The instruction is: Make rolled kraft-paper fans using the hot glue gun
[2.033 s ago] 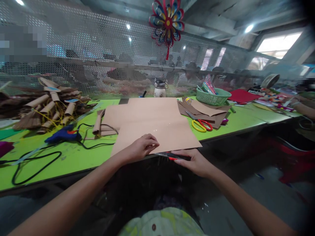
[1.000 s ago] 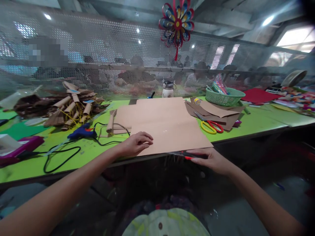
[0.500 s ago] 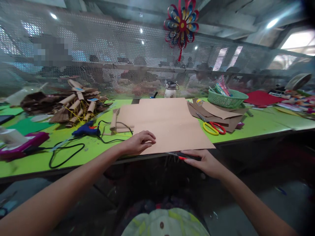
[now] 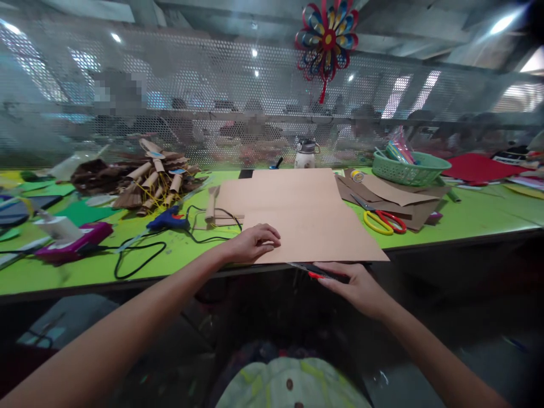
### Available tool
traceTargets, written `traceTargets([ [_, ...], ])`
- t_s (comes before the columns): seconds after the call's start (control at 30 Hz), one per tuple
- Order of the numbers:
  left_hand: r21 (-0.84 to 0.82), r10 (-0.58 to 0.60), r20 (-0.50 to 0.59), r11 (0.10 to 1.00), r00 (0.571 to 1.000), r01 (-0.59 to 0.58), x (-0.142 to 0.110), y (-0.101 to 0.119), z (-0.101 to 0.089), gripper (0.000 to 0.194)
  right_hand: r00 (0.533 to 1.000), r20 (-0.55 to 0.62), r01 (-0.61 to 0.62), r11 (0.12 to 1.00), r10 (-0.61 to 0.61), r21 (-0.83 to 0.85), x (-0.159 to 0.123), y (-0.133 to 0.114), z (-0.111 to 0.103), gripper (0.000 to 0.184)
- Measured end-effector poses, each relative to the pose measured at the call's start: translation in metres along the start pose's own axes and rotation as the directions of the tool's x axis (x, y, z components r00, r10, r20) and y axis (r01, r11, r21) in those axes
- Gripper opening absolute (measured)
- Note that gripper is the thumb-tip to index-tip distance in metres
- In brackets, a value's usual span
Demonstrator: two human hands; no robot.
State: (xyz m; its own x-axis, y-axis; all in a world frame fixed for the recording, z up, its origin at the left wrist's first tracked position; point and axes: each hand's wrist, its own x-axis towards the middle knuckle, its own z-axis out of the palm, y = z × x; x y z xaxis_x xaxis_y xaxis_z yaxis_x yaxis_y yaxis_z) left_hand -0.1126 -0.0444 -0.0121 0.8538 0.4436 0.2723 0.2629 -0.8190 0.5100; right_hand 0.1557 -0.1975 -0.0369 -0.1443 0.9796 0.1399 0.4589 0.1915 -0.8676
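A large sheet of brown kraft paper (image 4: pixel 306 215) lies on the green table, its near edge at the table's front edge. My left hand (image 4: pixel 257 242) rests on the sheet's near left corner, fingers loosely bent and holding nothing. At the front edge, my right hand (image 4: pixel 352 283) grips a utility knife (image 4: pixel 325 273) with a black body and a red part. Its thin blade points left, beside the paper's near edge; whether it touches the paper I cannot tell. More brown paper and a small paper roll (image 4: pixel 211 205) lie at the sheet's left.
Yellow-and-red scissors (image 4: pixel 385 222) lie on brown paper pieces to the right, near a green basket (image 4: pixel 408 170). On the left are a blue glue gun (image 4: pixel 168 220) with a black cord, a purple power strip (image 4: pixel 80 243) and bundled brown paper brooms (image 4: pixel 148 178). A bottle (image 4: pixel 305 156) stands behind.
The view has turned slightly left, so the table things appear further right. Both hands keep nearly the same pose, the knife still at the paper's front edge.
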Motion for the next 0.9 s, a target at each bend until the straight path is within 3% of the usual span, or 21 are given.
traceTargets([
  [0.7,0.019,0.020,-0.015,1.000,1.000,-0.020,0.000,0.001,0.003,0.020,1.000,0.022,0.003,0.999,-0.003,0.034,0.014,-0.014,0.030,0.037],
  [0.9,0.065,-0.001,-0.078,0.998,0.997,0.006,-0.001,0.007,0.011,0.024,0.998,0.060,0.035,0.999,-0.037,0.025,0.011,-0.017,0.022,0.035],
])
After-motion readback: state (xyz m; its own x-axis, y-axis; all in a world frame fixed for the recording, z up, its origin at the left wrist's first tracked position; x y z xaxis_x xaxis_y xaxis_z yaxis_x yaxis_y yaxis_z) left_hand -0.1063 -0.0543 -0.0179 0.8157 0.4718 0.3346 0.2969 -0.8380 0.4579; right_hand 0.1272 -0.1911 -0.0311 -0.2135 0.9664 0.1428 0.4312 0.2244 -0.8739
